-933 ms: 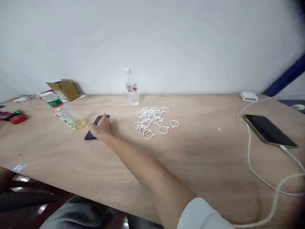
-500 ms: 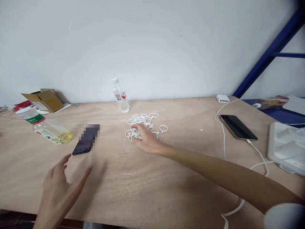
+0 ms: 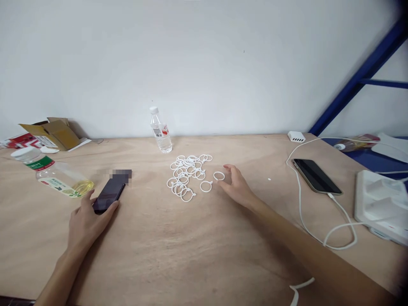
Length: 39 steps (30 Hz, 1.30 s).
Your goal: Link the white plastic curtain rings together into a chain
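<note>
Now the left hand (image 3: 86,225) apparently grips the smartphone (image 3: 110,193); the right hand (image 3: 235,185), fingers open, has left the rings (image 3: 186,176).

This looks like a plain workroom or simple office, not a kitchen or a home living space. A bare plywood tabletop (image 3: 204,250) runs along a blank white wall (image 3: 204,63), and a blue metal rack frame (image 3: 360,80) stands at the right end. A white multi-port charger (image 3: 296,136) feeds a white cable (image 3: 299,199) to a smartphone (image 3: 315,176). A loose heap of white plastic rings (image 3: 183,179), 2 plastic bottles (image 3: 161,131) and a torn cardboard box (image 3: 52,134) sit out on the tabletop, with a white plastic tray (image 3: 381,206) by the right edge.
</note>
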Each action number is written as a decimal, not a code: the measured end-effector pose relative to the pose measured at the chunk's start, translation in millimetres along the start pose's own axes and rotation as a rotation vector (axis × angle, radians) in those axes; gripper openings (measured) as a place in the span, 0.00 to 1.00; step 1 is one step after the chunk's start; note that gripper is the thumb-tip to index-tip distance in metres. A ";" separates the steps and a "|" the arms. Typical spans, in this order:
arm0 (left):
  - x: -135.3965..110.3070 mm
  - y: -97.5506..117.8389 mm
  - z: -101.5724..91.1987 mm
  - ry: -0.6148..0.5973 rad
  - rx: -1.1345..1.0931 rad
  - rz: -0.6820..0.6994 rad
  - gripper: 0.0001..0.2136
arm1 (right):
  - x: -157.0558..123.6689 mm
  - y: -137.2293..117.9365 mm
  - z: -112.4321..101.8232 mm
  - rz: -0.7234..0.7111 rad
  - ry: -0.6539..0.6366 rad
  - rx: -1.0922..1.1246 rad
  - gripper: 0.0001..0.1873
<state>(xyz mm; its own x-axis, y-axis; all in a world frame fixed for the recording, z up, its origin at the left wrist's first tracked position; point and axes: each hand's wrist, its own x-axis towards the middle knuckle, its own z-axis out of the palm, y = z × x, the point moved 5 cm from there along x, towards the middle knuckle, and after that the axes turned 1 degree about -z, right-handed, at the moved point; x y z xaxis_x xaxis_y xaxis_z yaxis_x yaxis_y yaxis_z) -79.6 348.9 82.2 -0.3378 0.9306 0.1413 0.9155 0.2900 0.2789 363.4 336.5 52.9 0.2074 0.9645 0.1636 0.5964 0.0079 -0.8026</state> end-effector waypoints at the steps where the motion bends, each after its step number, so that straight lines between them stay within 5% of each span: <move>1: 0.1 -2.6 -0.1 -0.002 -0.007 -0.004 0.41 | -1.4 2.4 0.2 0.018 -0.004 0.002 0.29; 15: -1.8 -9.7 3.3 0.031 -0.076 -0.053 0.37 | -13.3 0.6 10.9 -0.136 0.017 -0.219 0.27; 25: -2.8 -12.3 1.2 0.021 -0.116 -0.070 0.37 | -13.4 -3.5 11.9 -0.201 0.017 -0.229 0.11; 29: -2.5 -8.7 -1.3 0.065 -0.065 0.036 0.35 | -14.6 -6.8 9.5 -0.201 0.021 -0.186 0.06; 35: -33.5 52.3 -17.8 0.385 -0.220 0.412 0.18 | -15.7 -12.0 5.5 -0.203 0.024 -0.085 0.06; 39: -63.6 128.4 0.9 0.232 -0.443 0.644 0.14 | -26.5 -34.5 -3.3 -0.207 0.097 -0.007 0.06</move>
<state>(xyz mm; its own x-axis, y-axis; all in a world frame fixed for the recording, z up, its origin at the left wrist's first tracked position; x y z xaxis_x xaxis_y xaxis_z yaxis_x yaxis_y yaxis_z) 59.6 327.1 108.2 0.1438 0.8006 0.5817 0.7908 -0.4463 0.4188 339.9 309.8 78.2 0.1530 0.9126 0.3792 0.6390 0.2013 -0.7424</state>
